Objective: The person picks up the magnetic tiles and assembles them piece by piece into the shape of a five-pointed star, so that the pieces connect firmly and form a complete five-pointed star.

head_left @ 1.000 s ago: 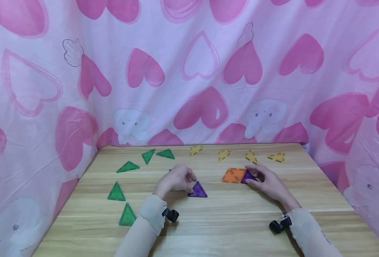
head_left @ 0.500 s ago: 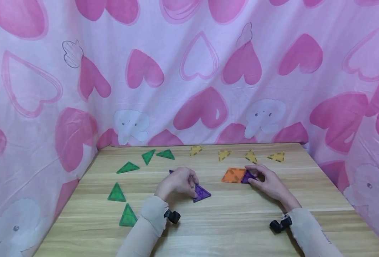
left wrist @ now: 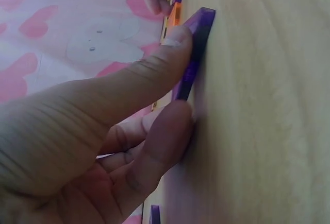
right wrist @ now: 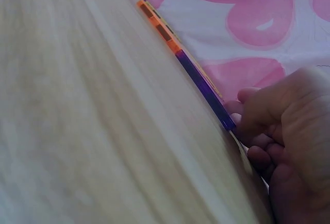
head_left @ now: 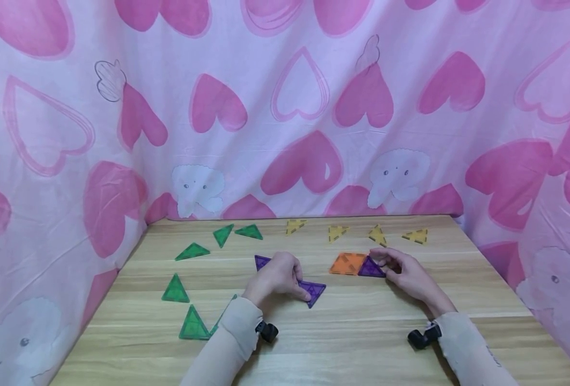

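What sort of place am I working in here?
Probably a small draped-off corner set up for tabletop play or crafts, though I can't be sure. Pink heart-print fabric hangs around a wood-grain table, where the left hand grips a purple triangular tile.

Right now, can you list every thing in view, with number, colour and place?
Green triangles: six, green, left half, one partly hidden.
Yellow triangles: four, yellow, along the far edge.
Orange patch: one, orange, right of centre.
Purple tiles: three, purple; one pinched, one partly hidden nearby, one against the orange patch.
Table: one, light wood, under the tiles.
Printed cloth: count unclear, pink-white, behind and beside the table.
Wrist devices: two, black, one per wrist.
Sleeves: two, beige, both arms.
Left hand: one, fingers pinching a purple tile.
Right hand: one, fingers beside another purple tile.
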Available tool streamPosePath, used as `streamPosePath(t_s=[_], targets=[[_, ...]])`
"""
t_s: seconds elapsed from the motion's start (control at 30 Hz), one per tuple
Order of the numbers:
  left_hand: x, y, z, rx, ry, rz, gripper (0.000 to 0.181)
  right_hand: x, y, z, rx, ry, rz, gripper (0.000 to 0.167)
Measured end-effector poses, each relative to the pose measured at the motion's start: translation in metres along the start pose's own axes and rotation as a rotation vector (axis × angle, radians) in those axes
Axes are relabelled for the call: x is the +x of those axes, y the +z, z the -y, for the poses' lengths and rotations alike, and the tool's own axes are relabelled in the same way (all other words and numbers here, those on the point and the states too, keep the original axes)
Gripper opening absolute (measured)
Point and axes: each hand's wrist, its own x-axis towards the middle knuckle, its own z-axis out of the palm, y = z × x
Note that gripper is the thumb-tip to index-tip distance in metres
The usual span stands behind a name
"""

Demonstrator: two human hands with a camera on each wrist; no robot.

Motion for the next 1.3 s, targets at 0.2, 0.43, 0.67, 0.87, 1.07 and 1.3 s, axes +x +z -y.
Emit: streamPosePath(t_s=[0.2, 0.43, 0.67, 0.87, 1.07, 1.3], targets=[[0.004, 0.009, -0.006, 0.008, 0.031, -0.029, 0.043, 0.0, 0.0, 0.0, 0.019, 0.006, 0.0, 0.054], [-0.002, 0.013, -0.007, -0.061, 0.0, -0.006, 0.046, 0.0, 0.005, 0.001, 0.031, -0.007, -0.007, 0.052], [-0.006, 0.022, -0.015, -0.049, -0.031, -0.051, 0.049, 0.0, 0.004, 0.0, 0.009, 0.018, -0.014, 0.052], [-0.002, 0.031, -0.025, -0.075, 0.011, -0.069, 0.047, 0.001, 0.002, 0.0, 0.012, 0.033, 0.001, 0.051], [-0.001, 0.041, -0.035, -0.073, -0.008, -0.097, 0.049, 0.002, 0.002, -0.002, 0.018, 0.025, 0.011, 0.049], [0.005, 0.055, -0.049, -0.058, -0.007, -0.127, 0.053, 0.0, 0.002, -0.003, 0.003, 0.009, 0.004, 0.052]])
